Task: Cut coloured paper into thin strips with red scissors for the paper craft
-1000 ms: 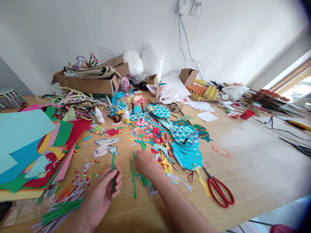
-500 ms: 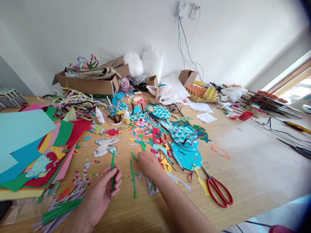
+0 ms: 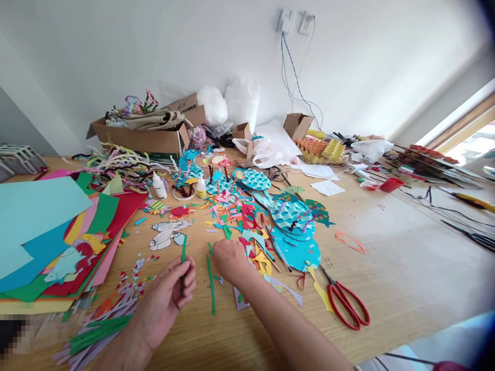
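Note:
My left hand (image 3: 170,286) is closed around a green paper strip (image 3: 184,248), which stands upright between thumb and fingers. My right hand (image 3: 231,262) is low over the tabletop, its fingers curled down on another green paper strip (image 3: 210,248); the fingertips are mostly hidden behind the back of the hand. A third green strip (image 3: 211,288) lies flat between the two hands. Paper fish cut-outs (image 3: 164,239) lie just beyond my left hand. Colourful paper scraps (image 3: 247,216) spread past my right hand.
Red-handled scissors (image 3: 348,304) lie at the right. Stacked coloured paper (image 3: 46,206) covers the left side, with cut strips (image 3: 98,332) in front. Glue bottles (image 3: 201,186), blue paper discs (image 3: 297,250), pipe cleaners (image 3: 124,165) and a cardboard box (image 3: 143,139) stand or lie farther back.
My right hand has shifted slightly left, covering more of the strip beneath it. My left hand still holds its strip, barely moved. The view has shifted a little.

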The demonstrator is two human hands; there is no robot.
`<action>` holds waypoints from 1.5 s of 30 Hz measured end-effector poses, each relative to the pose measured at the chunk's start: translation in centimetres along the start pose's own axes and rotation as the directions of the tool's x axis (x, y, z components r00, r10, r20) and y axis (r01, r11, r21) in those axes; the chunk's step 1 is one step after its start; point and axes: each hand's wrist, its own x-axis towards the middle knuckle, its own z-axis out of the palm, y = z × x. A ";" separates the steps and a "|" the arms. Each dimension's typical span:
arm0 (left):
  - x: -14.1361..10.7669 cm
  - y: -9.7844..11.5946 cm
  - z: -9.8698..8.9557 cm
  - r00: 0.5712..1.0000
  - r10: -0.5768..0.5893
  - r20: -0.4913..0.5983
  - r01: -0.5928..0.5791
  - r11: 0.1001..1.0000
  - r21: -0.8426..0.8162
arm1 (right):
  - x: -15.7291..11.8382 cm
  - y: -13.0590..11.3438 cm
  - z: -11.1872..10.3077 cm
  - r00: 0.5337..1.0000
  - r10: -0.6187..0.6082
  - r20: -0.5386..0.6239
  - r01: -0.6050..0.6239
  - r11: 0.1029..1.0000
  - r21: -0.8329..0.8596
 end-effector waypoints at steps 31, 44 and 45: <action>3.3 -0.1 3.1 0.984 0.175 0.036 -0.176 0.912 0.371 | -2.4 3.3 -1.4 0.906 -0.129 -0.402 0.349 0.766 0.540; 1.5 3.1 2.6 0.954 0.289 -0.083 -0.258 0.929 0.266 | -6.5 0.3 3.0 0.936 -0.315 -0.155 0.324 0.945 0.035; 1.4 3.1 2.7 0.950 0.303 -0.073 -0.273 0.922 0.275 | -6.4 -0.2 3.4 0.935 -0.320 -0.150 0.325 0.946 0.011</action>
